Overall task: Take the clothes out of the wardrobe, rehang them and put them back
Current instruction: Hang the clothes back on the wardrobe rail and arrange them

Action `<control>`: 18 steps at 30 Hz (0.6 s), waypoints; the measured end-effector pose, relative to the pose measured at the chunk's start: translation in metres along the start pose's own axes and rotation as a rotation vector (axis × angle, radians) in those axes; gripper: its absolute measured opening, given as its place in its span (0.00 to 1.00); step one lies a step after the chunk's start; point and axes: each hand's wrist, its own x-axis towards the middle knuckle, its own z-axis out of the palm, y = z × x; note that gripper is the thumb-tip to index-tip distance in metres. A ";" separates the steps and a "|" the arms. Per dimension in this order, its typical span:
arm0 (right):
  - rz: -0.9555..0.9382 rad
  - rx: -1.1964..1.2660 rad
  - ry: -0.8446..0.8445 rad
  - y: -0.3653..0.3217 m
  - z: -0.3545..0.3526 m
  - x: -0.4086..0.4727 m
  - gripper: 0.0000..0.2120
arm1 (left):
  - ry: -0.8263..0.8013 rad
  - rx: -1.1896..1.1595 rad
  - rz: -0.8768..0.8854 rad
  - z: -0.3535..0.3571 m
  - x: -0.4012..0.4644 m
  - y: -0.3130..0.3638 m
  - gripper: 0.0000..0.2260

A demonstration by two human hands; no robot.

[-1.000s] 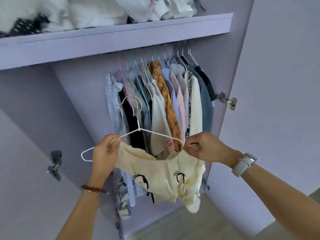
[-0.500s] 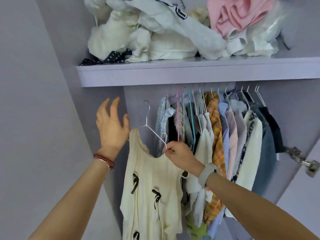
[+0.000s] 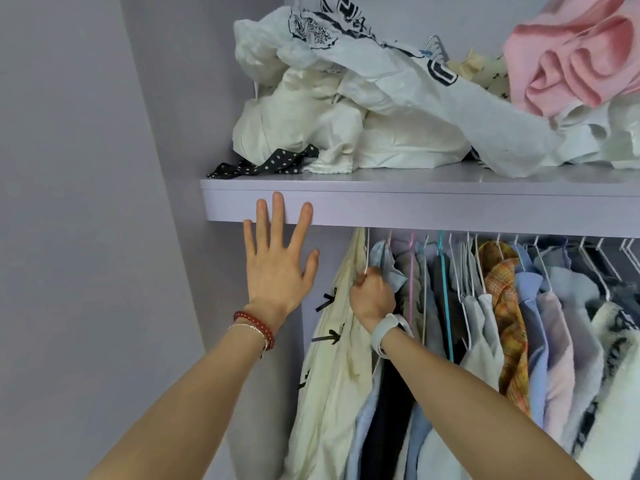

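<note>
A cream top with small black bows (image 3: 337, 344) hangs edge-on at the left end of the row of clothes, on a white wire hanger (image 3: 367, 251) whose hook goes up behind the shelf edge. My right hand (image 3: 372, 296) grips that hanger just below its neck, fingers curled round the wire. My left hand (image 3: 277, 261) is raised to the left of the top with fingers spread and straight, its fingertips over the front edge of the lilac shelf (image 3: 450, 209); it holds nothing.
Several shirts on wire hangers (image 3: 519, 306) fill the rail to the right, among them an orange plaid one (image 3: 505, 306). Crumpled white and pink clothes (image 3: 398, 109) are piled on the shelf. The wardrobe's lilac side wall (image 3: 86, 202) stands close on the left.
My right hand carried the cream top on its hanger up and into the wardrobe, to the left end of the row. My left hand let go of it and rose, open, to the shelf edge.
</note>
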 end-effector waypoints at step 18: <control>-0.154 -0.111 -0.041 0.035 -0.036 -0.024 0.21 | 0.039 -0.027 0.014 0.003 -0.002 0.006 0.36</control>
